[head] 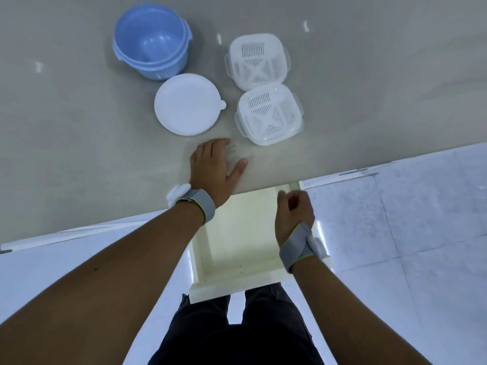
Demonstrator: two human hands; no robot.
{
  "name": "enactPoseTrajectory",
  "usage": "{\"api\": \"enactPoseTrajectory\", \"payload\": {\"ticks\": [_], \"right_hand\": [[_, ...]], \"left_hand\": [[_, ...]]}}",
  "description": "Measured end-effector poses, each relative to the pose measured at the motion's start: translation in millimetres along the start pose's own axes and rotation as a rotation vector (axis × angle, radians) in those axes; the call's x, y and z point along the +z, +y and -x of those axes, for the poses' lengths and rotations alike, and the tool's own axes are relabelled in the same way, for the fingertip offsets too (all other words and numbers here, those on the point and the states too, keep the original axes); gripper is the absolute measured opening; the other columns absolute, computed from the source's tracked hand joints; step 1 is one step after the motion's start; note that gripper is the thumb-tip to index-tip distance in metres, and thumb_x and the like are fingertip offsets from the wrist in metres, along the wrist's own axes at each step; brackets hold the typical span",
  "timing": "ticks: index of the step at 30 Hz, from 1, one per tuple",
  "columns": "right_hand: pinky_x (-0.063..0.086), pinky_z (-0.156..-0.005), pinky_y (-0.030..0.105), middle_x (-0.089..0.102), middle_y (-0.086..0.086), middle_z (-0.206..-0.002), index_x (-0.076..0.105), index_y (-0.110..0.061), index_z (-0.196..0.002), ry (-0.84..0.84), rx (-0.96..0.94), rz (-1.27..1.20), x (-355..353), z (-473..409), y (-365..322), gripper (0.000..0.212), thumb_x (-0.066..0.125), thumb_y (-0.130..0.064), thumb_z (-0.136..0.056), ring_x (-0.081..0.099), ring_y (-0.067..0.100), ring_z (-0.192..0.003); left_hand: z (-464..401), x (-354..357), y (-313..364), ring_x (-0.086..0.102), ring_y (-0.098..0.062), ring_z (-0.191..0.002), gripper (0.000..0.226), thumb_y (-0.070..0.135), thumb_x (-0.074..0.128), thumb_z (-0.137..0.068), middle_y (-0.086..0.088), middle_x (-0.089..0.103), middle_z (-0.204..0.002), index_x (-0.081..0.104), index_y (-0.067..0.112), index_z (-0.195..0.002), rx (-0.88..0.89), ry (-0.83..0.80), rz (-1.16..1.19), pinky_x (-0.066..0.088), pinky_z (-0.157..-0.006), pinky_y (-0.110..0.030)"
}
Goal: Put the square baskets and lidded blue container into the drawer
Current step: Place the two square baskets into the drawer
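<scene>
Two white square baskets stand on the grey countertop (79,133), the far basket (257,60) touching the near basket (270,114). A round blue container (151,40) sits uncovered at the back left. Its white round lid (188,104) lies flat beside it. Below the counter edge a cream drawer (242,246) is pulled out, with nothing inside. My left hand (214,169) rests flat on the counter, fingers apart, just in front of the lid. My right hand (293,209) hovers over the drawer's right side with fingers curled, holding nothing.
The counter's front edge runs diagonally across the view. Pale tiled floor (408,219) lies to the right of the drawer. My legs in dark trousers (237,333) stand right behind the drawer front.
</scene>
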State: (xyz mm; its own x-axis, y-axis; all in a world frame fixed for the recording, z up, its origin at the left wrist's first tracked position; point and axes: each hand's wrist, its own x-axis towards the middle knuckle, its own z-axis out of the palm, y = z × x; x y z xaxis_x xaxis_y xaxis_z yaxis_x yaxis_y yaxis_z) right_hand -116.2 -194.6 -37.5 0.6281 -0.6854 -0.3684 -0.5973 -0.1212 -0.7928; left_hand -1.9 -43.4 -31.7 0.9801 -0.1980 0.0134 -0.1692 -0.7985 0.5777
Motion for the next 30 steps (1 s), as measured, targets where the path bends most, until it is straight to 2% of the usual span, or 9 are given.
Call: {"api": "enactPoseTrajectory", "payload": {"ticks": [3, 6, 8, 11, 13, 16, 20, 25, 30], "right_hand": [[0.040, -0.061, 0.015, 0.060, -0.003, -0.070, 0.050, -0.025, -0.074, 0.029, -0.272, 0.019, 2, -43, -53, 0.021, 0.061, -0.040, -0.083, 0.054, 0.010, -0.064], [0.048, -0.073, 0.025, 0.063, 0.000, -0.086, 0.056, -0.024, -0.087, 0.069, -0.433, 0.030, 7, -91, -95, 0.017, 0.061, -0.039, -0.084, 0.059, 0.018, -0.078], [0.051, -0.084, 0.035, 0.064, 0.002, -0.104, 0.059, -0.020, -0.107, 0.029, -0.444, 0.125, 11, -122, -113, 0.031, 0.061, -0.042, -0.085, 0.062, 0.022, -0.094], [0.046, -0.091, 0.030, 0.064, 0.004, -0.123, 0.056, -0.020, -0.128, -0.161, -0.294, 0.279, 18, -157, -131, 0.048, 0.057, -0.049, -0.089, 0.061, 0.024, -0.111], [0.040, -0.083, 0.024, 0.067, 0.002, -0.123, 0.058, -0.019, -0.127, -0.237, -0.256, 0.357, 20, -166, -134, 0.048, 0.056, -0.050, -0.091, 0.062, 0.024, -0.112], [0.037, -0.078, 0.024, 0.069, 0.001, -0.115, 0.062, -0.018, -0.122, -0.249, -0.266, 0.352, 16, -162, -130, 0.043, 0.057, -0.047, -0.090, 0.062, 0.020, -0.097], [0.037, -0.077, 0.023, 0.066, -0.002, -0.107, 0.062, -0.018, -0.117, -0.242, -0.244, 0.317, -1, -137, -115, 0.040, 0.060, -0.047, -0.089, 0.054, 0.014, -0.087], [0.040, -0.077, 0.026, 0.063, -0.005, -0.098, 0.062, -0.017, -0.112, -0.246, -0.159, 0.244, -27, -85, -89, 0.036, 0.065, -0.043, -0.088, 0.057, 0.017, -0.088], [0.042, -0.076, 0.024, 0.064, -0.006, -0.095, 0.063, -0.018, -0.104, -0.263, -0.127, 0.210, -58, -38, -48, 0.031, 0.069, -0.043, -0.086, 0.060, 0.016, -0.088]], "left_hand": [[-23, 3, 17, 0.051, -0.026, -0.119, 0.063, 0.054, 0.053, -0.090, -0.008, 0.054, -0.135, 0.047, 0.011, -0.136, -0.172, 0.008, 0.200, 0.042, -0.103, -0.041], [-48, 6, 32, 0.058, -0.021, -0.108, 0.067, 0.054, 0.056, -0.090, -0.005, 0.054, -0.135, 0.041, 0.013, -0.141, -0.330, 0.010, 0.393, 0.047, -0.098, -0.039], [-63, 8, 38, 0.057, -0.023, -0.117, 0.069, 0.052, 0.058, -0.091, -0.005, 0.056, -0.133, 0.039, 0.012, -0.143, -0.416, 0.003, 0.463, 0.045, -0.101, -0.039], [-78, 14, 43, 0.059, -0.025, -0.107, 0.049, 0.044, 0.060, -0.092, -0.004, 0.063, -0.113, 0.052, 0.011, -0.128, -0.441, -0.034, 0.429, 0.044, -0.088, -0.033], [-83, 15, 44, 0.061, -0.025, -0.099, 0.034, 0.038, 0.060, -0.093, -0.004, 0.064, -0.105, 0.056, 0.013, -0.115, -0.427, -0.046, 0.413, 0.044, -0.083, -0.033], [-81, 13, 42, 0.062, -0.024, -0.098, 0.020, 0.034, 0.061, -0.093, -0.001, 0.065, -0.101, 0.056, 0.020, -0.105, -0.452, -0.056, 0.456, 0.048, -0.086, -0.033], [-57, 6, 41, 0.063, -0.018, -0.101, 0.037, 0.036, 0.062, -0.090, 0.009, 0.064, -0.102, 0.058, 0.022, -0.123, -0.468, -0.070, 0.500, 0.049, -0.088, -0.031], [4, -2, 46, 0.064, -0.012, -0.093, 0.032, 0.033, 0.065, -0.088, 0.015, 0.063, -0.098, 0.058, 0.027, -0.119, -0.469, -0.038, 0.570, 0.055, -0.082, -0.032], [72, 2, 53, 0.062, 0.001, -0.082, 0.033, 0.034, 0.066, -0.085, 0.013, 0.065, -0.100, 0.058, 0.027, -0.117, -0.462, -0.027, 0.579, 0.051, -0.072, -0.024]]}}
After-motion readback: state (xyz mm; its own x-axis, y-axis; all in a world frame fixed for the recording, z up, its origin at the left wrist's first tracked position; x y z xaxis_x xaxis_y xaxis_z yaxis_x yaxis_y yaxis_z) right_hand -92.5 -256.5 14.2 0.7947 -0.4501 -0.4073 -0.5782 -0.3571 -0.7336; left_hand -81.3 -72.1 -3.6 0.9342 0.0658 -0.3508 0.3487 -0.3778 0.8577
